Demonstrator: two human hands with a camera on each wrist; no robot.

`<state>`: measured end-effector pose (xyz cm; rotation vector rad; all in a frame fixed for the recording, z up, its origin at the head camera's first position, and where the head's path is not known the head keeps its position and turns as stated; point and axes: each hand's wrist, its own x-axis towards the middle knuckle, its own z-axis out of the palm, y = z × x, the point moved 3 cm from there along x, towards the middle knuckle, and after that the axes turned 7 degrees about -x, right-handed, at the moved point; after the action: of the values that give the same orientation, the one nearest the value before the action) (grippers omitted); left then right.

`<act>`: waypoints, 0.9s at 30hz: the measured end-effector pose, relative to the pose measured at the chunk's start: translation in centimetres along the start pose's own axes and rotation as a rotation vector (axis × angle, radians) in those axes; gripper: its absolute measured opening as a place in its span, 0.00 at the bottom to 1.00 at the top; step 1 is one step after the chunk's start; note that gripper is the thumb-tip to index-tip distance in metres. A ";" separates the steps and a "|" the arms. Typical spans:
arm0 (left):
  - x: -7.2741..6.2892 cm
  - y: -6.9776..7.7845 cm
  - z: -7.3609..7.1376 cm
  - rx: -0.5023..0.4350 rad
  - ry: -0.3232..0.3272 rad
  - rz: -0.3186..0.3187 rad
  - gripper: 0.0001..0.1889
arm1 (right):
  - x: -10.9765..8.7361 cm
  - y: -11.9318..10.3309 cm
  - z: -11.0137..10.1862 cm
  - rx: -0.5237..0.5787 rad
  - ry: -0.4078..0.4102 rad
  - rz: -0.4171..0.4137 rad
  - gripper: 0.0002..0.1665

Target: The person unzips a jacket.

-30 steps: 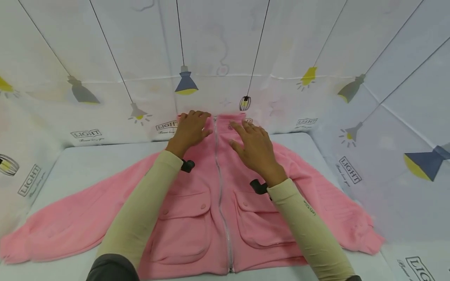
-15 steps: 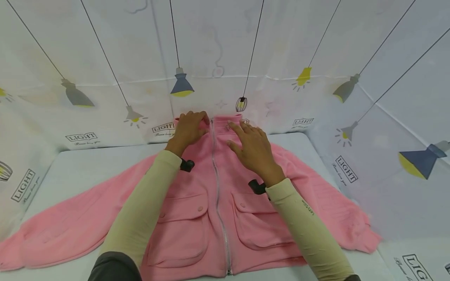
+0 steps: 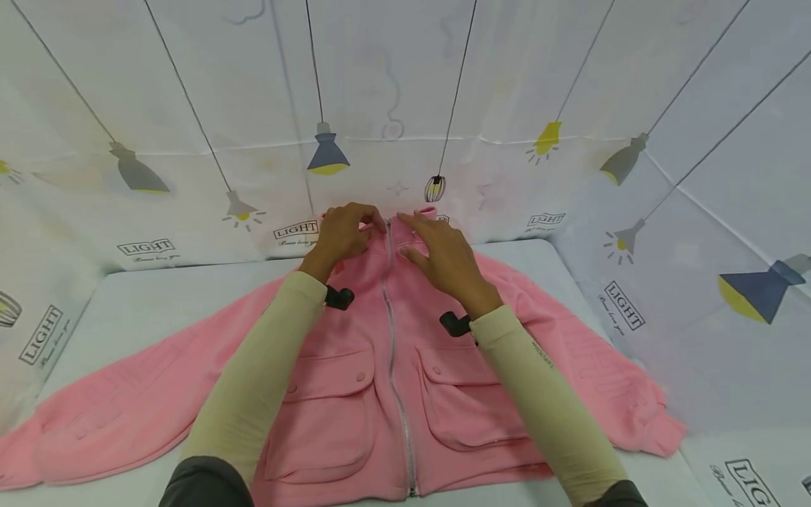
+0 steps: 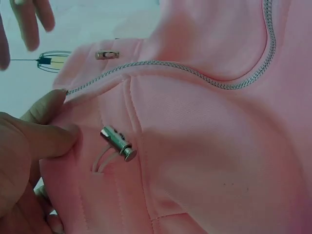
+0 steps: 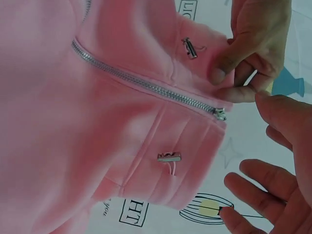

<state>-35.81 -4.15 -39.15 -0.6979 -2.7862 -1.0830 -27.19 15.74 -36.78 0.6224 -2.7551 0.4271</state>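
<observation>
A pink jacket lies front up with both sleeves spread. Its metal zipper runs closed up the front, with the slider at the collar's top edge. My left hand pinches the collar between thumb and fingers, right beside the zipper's top end. On the other side of the zipper, my right hand hovers over the collar with fingers spread, its index finger reaching toward the slider. Each collar half carries a metal cord stopper; the left-hand one hangs on a looped cord.
The jacket lies on a white table. Behind it rises a white backdrop printed with lamps. Two flap pockets, left and right, sit on the jacket front. Dark wrist cameras protrude below both hands.
My right hand has moved left and inward, from the collar's right part toward the zipper top. The left fingers have shifted slightly right, and the collar is drawn in and bent around them.
</observation>
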 end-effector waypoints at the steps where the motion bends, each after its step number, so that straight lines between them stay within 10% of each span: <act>1: 0.0 0.0 0.0 -0.012 -0.004 0.000 0.14 | 0.4 0.0 0.1 0.022 -0.003 0.002 0.36; 18: -1.9 0.9 -0.6 -0.183 -0.048 0.025 0.15 | 6.1 0.3 1.3 0.197 -0.070 0.011 0.18; 27: -2.2 0.7 -1.0 -0.204 -0.040 0.016 0.13 | 5.7 0.4 1.5 0.213 0.095 0.058 0.06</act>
<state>-33.60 -5.15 -38.48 -0.7676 -2.7231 -1.3789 -32.67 13.49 -36.35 0.5565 -2.6627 0.7513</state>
